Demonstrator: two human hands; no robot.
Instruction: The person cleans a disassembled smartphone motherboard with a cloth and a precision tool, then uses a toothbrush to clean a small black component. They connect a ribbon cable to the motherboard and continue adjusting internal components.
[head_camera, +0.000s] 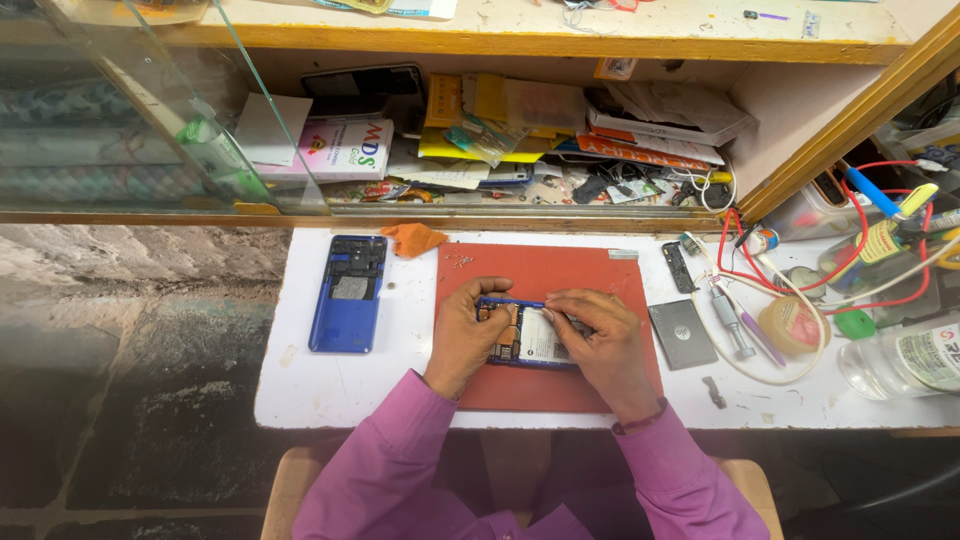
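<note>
An opened blue phone (527, 338) with its circuit board exposed lies on a red work mat (545, 262) at the middle of a small white table. My left hand (468, 333) grips the phone's left end. My right hand (597, 335) rests over its right side, fingers pinched on a thin blue tool (520, 302) that lies along the phone's top edge. Both sleeves are purple. The phone's blue back cover (347, 293) lies inside-up on the table to the left of the mat.
An orange cloth (413, 239) lies behind the mat. At the right are a dark square part (681, 334), a screwdriver (733, 322), a round tin (791, 324), red wires (850, 275) and a clear bottle (905, 362). A cluttered shelf and a glass pane stand behind.
</note>
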